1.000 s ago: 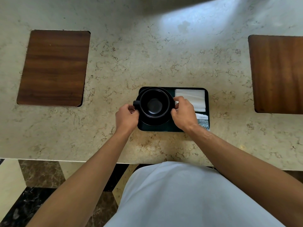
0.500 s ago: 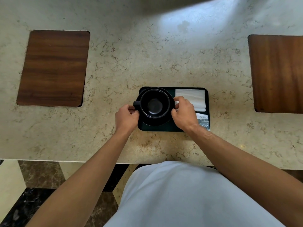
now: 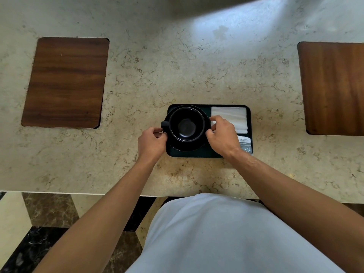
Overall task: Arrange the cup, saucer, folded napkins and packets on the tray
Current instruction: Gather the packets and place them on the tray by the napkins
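Note:
A dark rectangular tray (image 3: 199, 154) lies on the marble counter. On its left half a black cup (image 3: 186, 125) stands on a black saucer (image 3: 185, 147), with the cup's handle pointing left. My left hand (image 3: 151, 141) pinches the saucer's left rim just below the handle. My right hand (image 3: 222, 134) grips the saucer's right rim, thumb and forefinger curled around it. White folded napkins (image 3: 231, 117) fill the tray's far right corner. Packets (image 3: 245, 144) with printed labels lie in the near right corner, partly hidden by my right wrist.
Two dark wooden inlay panels sit in the counter, one at the left (image 3: 65, 83) and one at the right (image 3: 334, 89). The counter's near edge (image 3: 78, 194) runs just in front of my body, with a marble floor below.
Almost nothing differs. Both hands keep their hold at the saucer's sides, and the cup and saucer stay on the tray's left half.

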A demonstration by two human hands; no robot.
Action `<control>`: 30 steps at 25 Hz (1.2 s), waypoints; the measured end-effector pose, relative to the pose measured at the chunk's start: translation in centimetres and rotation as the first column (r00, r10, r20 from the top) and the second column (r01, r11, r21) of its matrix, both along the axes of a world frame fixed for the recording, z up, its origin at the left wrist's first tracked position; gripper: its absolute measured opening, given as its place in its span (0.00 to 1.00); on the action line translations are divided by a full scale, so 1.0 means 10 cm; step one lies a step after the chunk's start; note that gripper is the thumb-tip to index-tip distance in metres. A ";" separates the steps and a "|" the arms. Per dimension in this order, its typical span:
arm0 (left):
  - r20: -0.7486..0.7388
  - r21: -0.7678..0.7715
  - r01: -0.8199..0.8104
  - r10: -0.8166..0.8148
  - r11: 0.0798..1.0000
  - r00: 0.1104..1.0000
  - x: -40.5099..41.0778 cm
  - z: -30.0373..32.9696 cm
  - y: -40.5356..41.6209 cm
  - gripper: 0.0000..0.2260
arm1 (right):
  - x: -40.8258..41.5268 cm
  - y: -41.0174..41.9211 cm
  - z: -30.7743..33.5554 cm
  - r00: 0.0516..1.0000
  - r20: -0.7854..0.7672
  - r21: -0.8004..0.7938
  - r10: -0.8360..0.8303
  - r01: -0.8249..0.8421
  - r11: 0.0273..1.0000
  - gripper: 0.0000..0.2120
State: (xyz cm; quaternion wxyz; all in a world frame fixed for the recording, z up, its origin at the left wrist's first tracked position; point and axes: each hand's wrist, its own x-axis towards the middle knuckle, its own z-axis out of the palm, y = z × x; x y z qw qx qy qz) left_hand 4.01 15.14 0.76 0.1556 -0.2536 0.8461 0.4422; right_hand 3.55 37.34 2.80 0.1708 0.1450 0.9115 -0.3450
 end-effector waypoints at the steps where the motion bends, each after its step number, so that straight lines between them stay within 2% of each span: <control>1: -0.007 -0.006 -0.019 0.019 1.000 1.000 0.03 0.03 -0.01 0.12 | 0.00 0.01 0.01 1.000 -0.015 0.006 -0.012 0.012 1.000 0.20; 6: -0.091 0.047 -0.167 0.170 0.985 0.981 0.22 0.27 -0.02 0.04 | -0.17 0.04 0.11 0.982 -0.178 -0.051 -0.057 0.049 0.998 0.14; 10: -0.043 0.219 -0.196 0.210 0.956 0.977 0.29 0.39 0.13 0.04 | -0.47 -0.03 0.18 0.991 -0.125 -0.162 0.053 -0.073 0.984 0.17; 14: -0.018 0.278 -0.210 0.223 0.937 0.975 0.36 0.43 0.33 0.06 | -0.59 -0.10 0.19 0.973 -0.065 -0.184 0.223 -0.231 0.956 0.19; 17: 0.079 0.360 -0.308 0.300 0.881 0.951 0.41 0.45 0.41 0.04 | -0.63 -0.10 0.21 0.963 -0.058 -0.221 0.265 -0.271 0.937 0.19; 20: 0.162 0.479 -0.396 0.364 0.784 0.917 0.42 0.49 0.48 0.11 | -0.63 -0.08 0.23 0.959 -0.068 -0.236 0.275 -0.283 0.930 0.20; 22: 0.169 0.498 -0.406 0.373 0.766 0.912 0.42 0.52 0.52 0.17 | -0.62 -0.07 0.23 0.956 -0.072 -0.226 0.285 -0.294 0.929 0.20; 25: 0.153 0.480 -0.399 0.374 0.781 0.915 0.40 0.53 0.54 0.20 | -0.60 -0.05 0.19 0.968 -0.044 -0.263 0.247 -0.250 0.932 0.20; 30: 0.153 0.441 -0.414 0.388 0.796 0.909 0.29 0.51 0.50 0.21 | -0.52 0.00 0.12 0.996 0.063 -0.424 0.066 -0.033 0.905 0.15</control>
